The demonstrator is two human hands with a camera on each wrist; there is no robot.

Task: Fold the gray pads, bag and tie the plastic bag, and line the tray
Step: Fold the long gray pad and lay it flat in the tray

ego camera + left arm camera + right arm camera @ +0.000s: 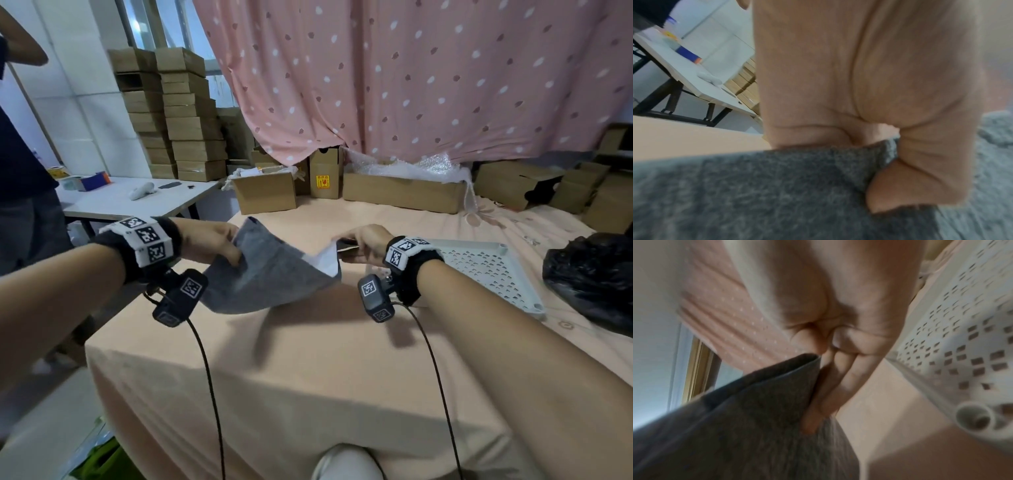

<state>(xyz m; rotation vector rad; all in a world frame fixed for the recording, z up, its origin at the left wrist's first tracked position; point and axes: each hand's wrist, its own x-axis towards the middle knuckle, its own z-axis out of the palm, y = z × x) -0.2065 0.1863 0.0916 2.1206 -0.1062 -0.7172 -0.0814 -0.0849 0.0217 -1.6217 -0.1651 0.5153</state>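
A gray felt pad hangs in the air above the peach-covered table, sagging between my two hands, with a white underside showing at its right end. My left hand pinches its left edge; up close the thumb lies on the gray pad. My right hand grips the right end, fingers along the folded gray pad. A white perforated tray lies on the table just right of my right wrist. A black plastic bag sits crumpled at the far right.
Cardboard boxes and bubble wrap line the table's far edge under a pink dotted curtain. A white side table with small items stands at the left, beside a person in dark clothes. Stacked boxes rise behind it.
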